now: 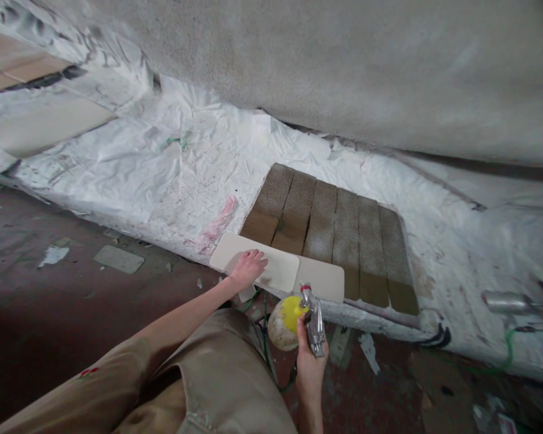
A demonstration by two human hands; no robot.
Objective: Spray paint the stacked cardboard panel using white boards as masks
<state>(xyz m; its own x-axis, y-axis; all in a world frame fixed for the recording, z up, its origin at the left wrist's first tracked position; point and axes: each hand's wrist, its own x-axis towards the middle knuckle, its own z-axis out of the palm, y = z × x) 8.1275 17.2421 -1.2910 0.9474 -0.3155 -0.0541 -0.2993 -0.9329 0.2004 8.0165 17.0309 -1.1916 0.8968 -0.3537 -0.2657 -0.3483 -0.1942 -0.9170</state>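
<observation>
A spray gun (314, 322) with a metal body is in my right hand (311, 361), which is closed around its handle in front of my body. The gun's round paint cup (284, 322), yellow and whitish, sits on its left. My left hand (248, 268) rests on top of a cream panel with rounded corners (278, 265), fingers lying over its surface. A second cream panel (323, 277) adjoins it on the right, partly overlapped. Behind both lie several brown boards (323, 217) side by side, speckled grey over their far parts.
White plastic sheeting (117, 163) covers the long bench, with a pink smear (219, 223) on it. A grey wall (321, 72) rises behind. Another spray gun (509, 301) lies at the right by a green hose (509, 352). Scraps litter the reddish floor (72, 301).
</observation>
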